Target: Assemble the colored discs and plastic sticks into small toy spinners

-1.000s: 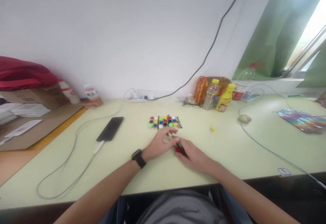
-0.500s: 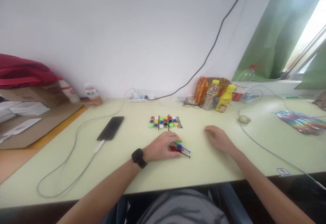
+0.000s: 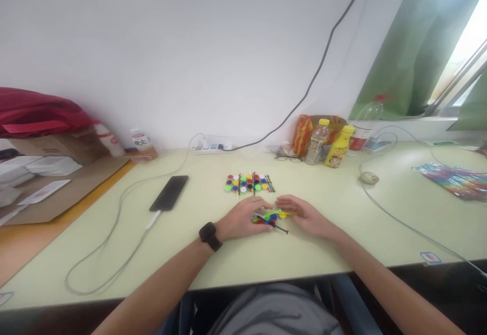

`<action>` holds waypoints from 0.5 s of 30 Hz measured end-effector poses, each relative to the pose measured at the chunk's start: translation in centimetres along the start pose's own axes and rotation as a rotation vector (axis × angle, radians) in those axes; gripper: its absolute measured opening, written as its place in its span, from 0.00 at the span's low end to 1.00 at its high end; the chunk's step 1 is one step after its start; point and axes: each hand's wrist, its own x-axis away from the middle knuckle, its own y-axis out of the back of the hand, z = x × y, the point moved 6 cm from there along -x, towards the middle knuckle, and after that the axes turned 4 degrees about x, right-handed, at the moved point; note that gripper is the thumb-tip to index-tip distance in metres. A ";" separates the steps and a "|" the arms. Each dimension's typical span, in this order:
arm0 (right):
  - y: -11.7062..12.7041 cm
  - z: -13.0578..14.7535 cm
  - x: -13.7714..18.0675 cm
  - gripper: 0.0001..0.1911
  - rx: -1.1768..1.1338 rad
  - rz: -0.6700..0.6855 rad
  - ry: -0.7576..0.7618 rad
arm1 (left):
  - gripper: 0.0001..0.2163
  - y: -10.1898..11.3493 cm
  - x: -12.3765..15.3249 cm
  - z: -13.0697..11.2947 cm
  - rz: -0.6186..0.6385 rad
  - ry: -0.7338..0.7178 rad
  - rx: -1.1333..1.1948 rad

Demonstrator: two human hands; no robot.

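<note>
My left hand (image 3: 247, 218), with a ring and a black watch (image 3: 210, 235), curls around a small cluster of coloured plastic pieces (image 3: 271, 219) on the table. A thin black stick (image 3: 280, 230) with a forked end pokes out past its thumb. My right hand (image 3: 310, 218) meets the cluster from the right, fingers bent over a yellow plastic stick (image 3: 290, 213). A bright green stick (image 3: 274, 213) lies between the two hands. Behind them sit rows of coloured round caps (image 3: 249, 182) with several thin sticks laid among them. The fingers partly hide the cluster.
A black phone (image 3: 169, 193) on a white cable lies left. Behind stand two yellow-capped bottles (image 3: 338, 147), glasses (image 3: 288, 158) and a power strip (image 3: 210, 146). To the right are a small roundish object (image 3: 369, 177) and a shiny colourful packet (image 3: 452, 180). Cardboard (image 3: 72, 188) lies far left.
My right hand has moved left to the cluster, bringing the yellow stick beside the left hand. The left hand stays around the pieces. The camera view has shifted slightly.
</note>
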 end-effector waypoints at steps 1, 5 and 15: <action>0.2 0.1 0.1 0.22 0.010 -0.010 -0.002 | 0.22 -0.1 0.0 0.1 0.019 0.016 0.012; 0.0 1.1 0.8 0.31 0.195 -0.026 -0.016 | 0.19 -0.4 0.1 0.4 0.045 0.024 0.008; 0.3 1.6 0.8 0.38 0.361 -0.075 0.040 | 0.19 5.6 1.1 -6.5 -0.320 -0.196 -0.158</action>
